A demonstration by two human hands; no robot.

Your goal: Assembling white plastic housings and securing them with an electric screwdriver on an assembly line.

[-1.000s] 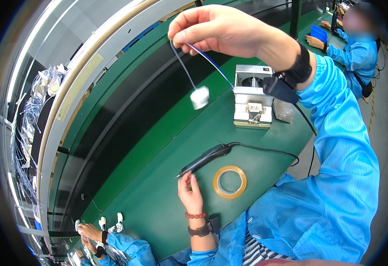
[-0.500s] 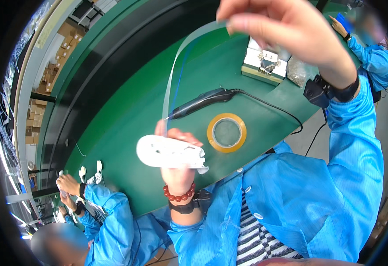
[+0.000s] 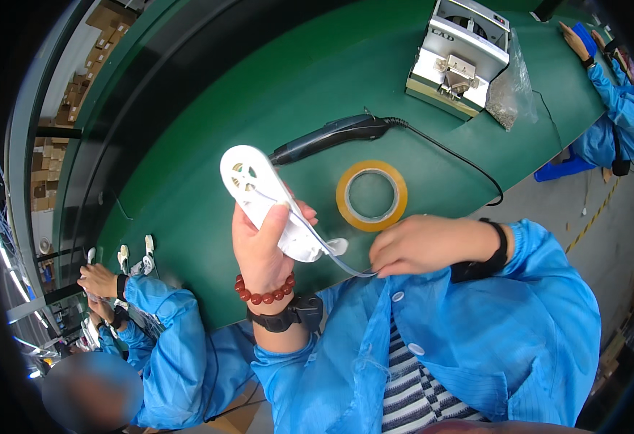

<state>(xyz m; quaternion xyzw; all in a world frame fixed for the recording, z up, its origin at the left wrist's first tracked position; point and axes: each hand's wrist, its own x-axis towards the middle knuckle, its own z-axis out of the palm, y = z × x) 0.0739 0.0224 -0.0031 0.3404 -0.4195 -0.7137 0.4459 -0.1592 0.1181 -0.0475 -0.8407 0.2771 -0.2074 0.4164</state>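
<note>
Casing [image 3: 259,192], white and oval with small holes, raised upright over the near edge of the table [image 3: 208,130], clamped in the left hand [image 3: 263,242]: thumb pressed across its face, other fingers wrapped behind. Ribbon cable [image 3: 331,253] trailing from its lower end, pinched at the far tip by the right hand [image 3: 422,246], fingers curled together close to the chest. Best kept lightly taut, judging by the slack curve, with no sharp bend where the cable leaves the casing, and the holed face turned toward the eyes. Left forearm near vertical, bead bracelet and dark wrist strap showing; right forearm level, knuckles up. Beyond the hands, flat on the table: tape roll [image 3: 372,195], then a black handheld tool [image 3: 331,136] with its cord, then a grey machine [image 3: 460,54] at the far side.
</note>
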